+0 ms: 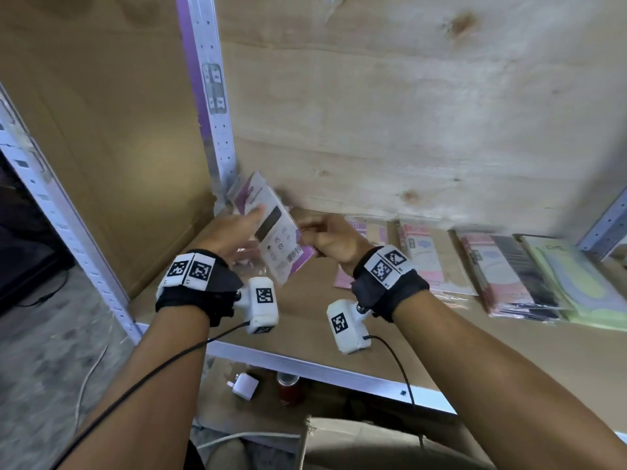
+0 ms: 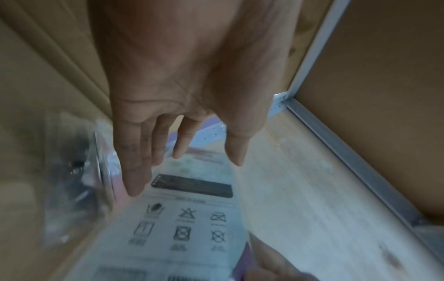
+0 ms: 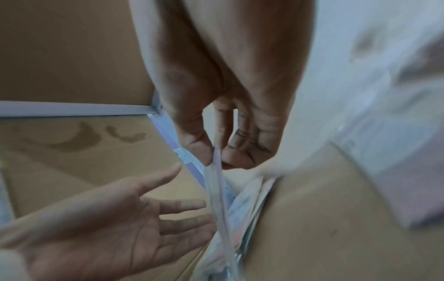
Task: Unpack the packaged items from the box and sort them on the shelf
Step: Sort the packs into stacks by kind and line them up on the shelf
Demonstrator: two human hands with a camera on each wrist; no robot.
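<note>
A stack of white and purple packets [image 1: 276, 237] with care symbols stands tilted at the left back corner of the shelf board [image 1: 305, 320]. My right hand [image 1: 322, 234] pinches their right edge between thumb and fingers, seen closely in the right wrist view [image 3: 216, 157]. My left hand [image 1: 239, 232] is open with straight fingers against the packets' left side. In the left wrist view the left hand [image 2: 182, 155] hovers over the printed packet face [image 2: 190, 226]. In the right wrist view the open left palm [image 3: 120, 218] lies beside the packet edge [image 3: 220, 199].
Sorted rows lie flat on the shelf to the right: pink packets [image 1: 424, 259], a pink and black stack [image 1: 505, 276], green packets [image 1: 580, 283]. A perforated metal post [image 1: 217, 106] and a cardboard side wall bound the left. A cardboard box [image 1: 373, 442] sits below.
</note>
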